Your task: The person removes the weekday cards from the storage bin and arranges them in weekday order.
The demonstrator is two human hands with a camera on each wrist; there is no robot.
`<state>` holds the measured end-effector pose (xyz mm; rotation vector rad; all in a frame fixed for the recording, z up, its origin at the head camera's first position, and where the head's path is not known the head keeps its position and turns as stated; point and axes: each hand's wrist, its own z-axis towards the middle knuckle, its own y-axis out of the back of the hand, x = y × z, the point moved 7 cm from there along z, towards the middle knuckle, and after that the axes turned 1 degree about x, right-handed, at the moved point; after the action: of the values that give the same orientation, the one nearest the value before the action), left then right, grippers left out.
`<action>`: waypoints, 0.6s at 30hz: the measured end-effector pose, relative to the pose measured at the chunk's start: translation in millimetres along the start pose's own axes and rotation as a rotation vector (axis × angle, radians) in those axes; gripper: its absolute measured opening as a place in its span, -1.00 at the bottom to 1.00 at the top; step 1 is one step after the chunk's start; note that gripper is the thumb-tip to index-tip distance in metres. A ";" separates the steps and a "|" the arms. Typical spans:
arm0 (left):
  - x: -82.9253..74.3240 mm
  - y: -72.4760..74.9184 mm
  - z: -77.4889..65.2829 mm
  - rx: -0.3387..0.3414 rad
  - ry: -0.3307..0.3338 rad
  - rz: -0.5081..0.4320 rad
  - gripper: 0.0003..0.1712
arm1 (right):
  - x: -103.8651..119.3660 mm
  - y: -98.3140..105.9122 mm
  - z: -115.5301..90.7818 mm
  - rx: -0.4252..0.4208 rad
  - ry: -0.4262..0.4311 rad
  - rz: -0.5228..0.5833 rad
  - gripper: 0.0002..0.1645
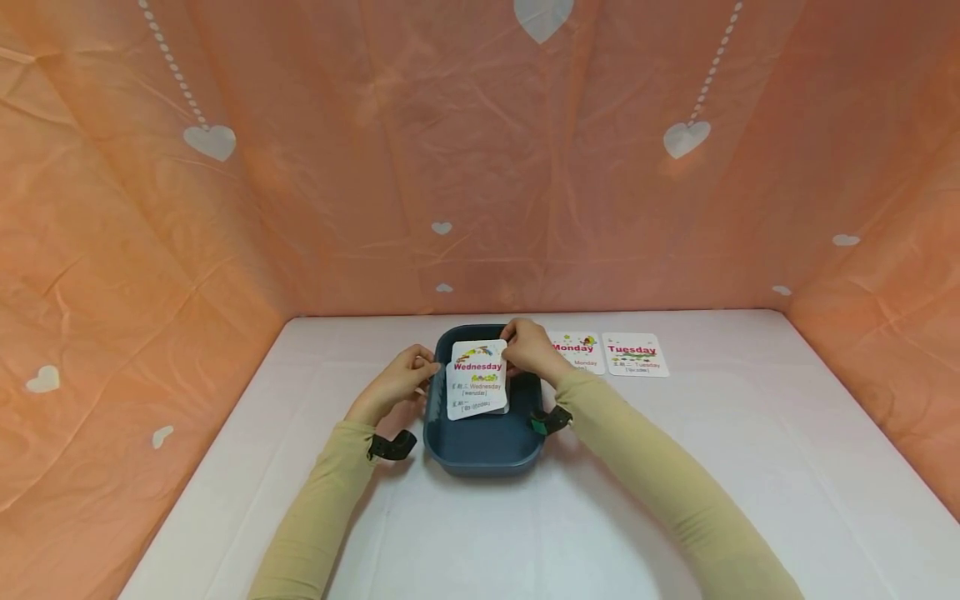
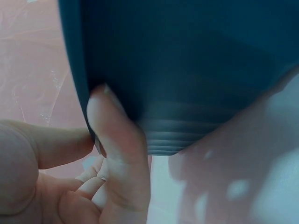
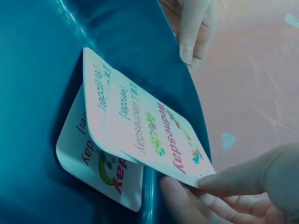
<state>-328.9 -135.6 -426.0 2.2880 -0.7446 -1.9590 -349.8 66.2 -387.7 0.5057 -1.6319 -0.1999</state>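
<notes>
A dark blue rectangular tray (image 1: 483,454) stands on the table with white word cards in it. My left hand (image 1: 401,380) pinches the tray's left rim between thumb and finger, as the left wrist view shows up close. My right hand (image 1: 531,348) reaches over the far right rim and pinches the corner of the "Wednesday" card (image 3: 154,126). This card overlaps another card (image 3: 96,100) whose big word is covered. A further card (image 3: 77,140) lies lower in the tray, partly hidden beneath them.
To the right of the tray, a "Monday" card (image 1: 577,350) and a "Tuesday" card (image 1: 635,355) lie side by side on the white table (image 1: 300,392). My right arm partly covers the Monday card. Behind the table hangs an orange curtain (image 1: 480,167) with white hearts.
</notes>
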 end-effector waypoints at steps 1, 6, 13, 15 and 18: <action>0.1 0.2 0.0 -0.002 0.000 -0.001 -0.78 | 0.2 0.6 -0.1 0.002 0.001 0.002 -0.75; 0.9 0.6 0.0 0.000 -0.004 -0.015 -0.78 | -1.1 3.7 0.0 0.005 0.010 0.007 -0.74; 0.4 0.3 -0.2 -0.012 0.000 -0.007 -0.78 | -4.0 9.9 1.2 0.009 0.000 0.075 -0.74; 0.2 0.4 -0.2 -0.015 0.003 -0.006 -0.78 | -5.0 11.1 1.6 0.017 -0.003 0.095 -0.73; 0.6 0.7 -0.3 -0.017 0.010 -0.002 -0.78 | -5.9 12.6 1.5 0.035 0.002 0.121 -0.72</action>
<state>-328.9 -136.5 -426.3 2.2878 -0.7220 -1.9451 -353.6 79.7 -388.0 0.4319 -1.6608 -0.0808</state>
